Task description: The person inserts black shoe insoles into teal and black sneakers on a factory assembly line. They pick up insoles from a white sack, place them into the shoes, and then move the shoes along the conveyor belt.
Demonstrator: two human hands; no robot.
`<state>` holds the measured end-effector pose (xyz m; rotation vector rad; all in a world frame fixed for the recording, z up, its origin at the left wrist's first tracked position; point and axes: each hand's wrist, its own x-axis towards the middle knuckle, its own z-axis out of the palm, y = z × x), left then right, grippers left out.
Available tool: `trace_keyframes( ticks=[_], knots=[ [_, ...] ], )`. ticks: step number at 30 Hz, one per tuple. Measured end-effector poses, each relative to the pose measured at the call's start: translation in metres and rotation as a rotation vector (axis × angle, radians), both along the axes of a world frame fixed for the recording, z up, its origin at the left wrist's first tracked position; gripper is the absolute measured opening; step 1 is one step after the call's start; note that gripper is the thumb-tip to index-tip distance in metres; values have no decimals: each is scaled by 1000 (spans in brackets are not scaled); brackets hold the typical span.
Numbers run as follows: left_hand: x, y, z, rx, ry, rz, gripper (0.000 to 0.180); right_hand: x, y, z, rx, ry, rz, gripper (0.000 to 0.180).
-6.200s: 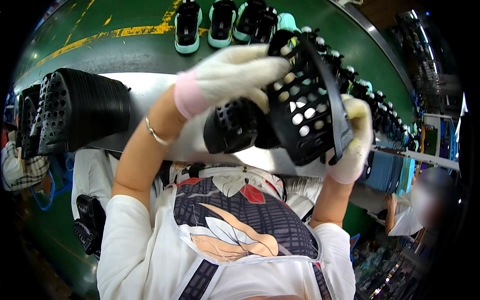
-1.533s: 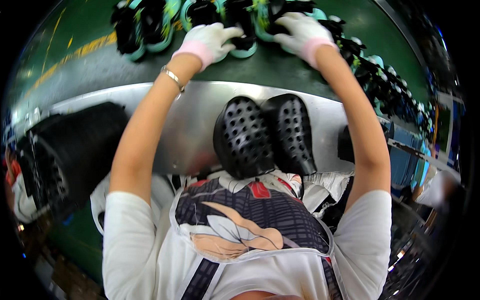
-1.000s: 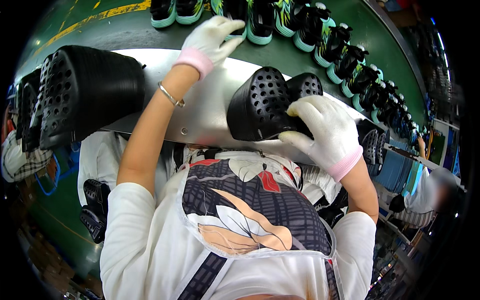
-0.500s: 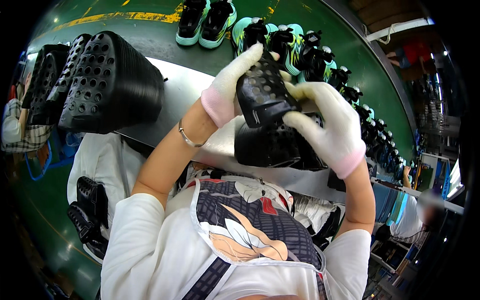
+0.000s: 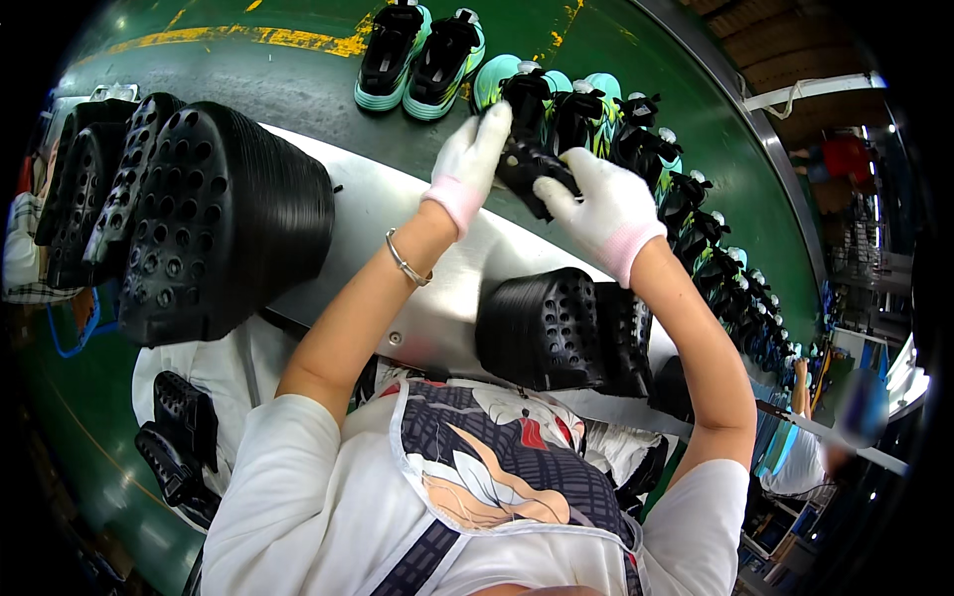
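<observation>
Hands farther out than before, left hand [image 5: 475, 159] and right hand [image 5: 596, 204] each in closed grip on black perforated piece [image 5: 530, 169].

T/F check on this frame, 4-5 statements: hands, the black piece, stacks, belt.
1. Both hands wear white gloves with pink cuffs. True: left hand, right hand.
2. The black perforated piece lies on the metal table. False: both hands hold it up above the table.
3. The left wrist bears a bracelet. True.
4. The green belt carries only bare soles. False: it carries shoes in black and teal.
5. A stack of black perforated pieces stands at the person's left. True.
</observation>
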<state>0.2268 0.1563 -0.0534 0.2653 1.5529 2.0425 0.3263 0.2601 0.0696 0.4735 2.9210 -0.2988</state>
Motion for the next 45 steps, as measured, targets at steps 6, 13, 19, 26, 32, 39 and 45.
trace_keyframes(
  ticks=[6, 13, 19, 26, 32, 39, 45],
  knots=[
    [5, -6, -28, -278, 895, -24, 28, -47, 33, 4, 132, -300, -68, 43],
    [-1, 15, -20, -721, 1043, -257, 22, -102, 19, -30, 309, -428, 27, 34],
    [-13, 28, -5, -835, 777, -435, 29, -118, 20, -72, 341, -368, -118, 29],
    [-17, 38, -9, -1033, 769, -630, 29, -111, 24, -50, 404, -437, 187, 33],
    [-22, 43, -2, -1065, 785, -680, 29, -120, 19, -56, 643, -402, 383, 22],
    [-30, 46, 7, -1105, 859, -803, 28, -129, 37, -59, 556, -339, 262, 30],
    [-32, 43, -4, -1160, 847, -771, 29, -141, 37, -54, 383, -425, 312, 55]
  ],
)
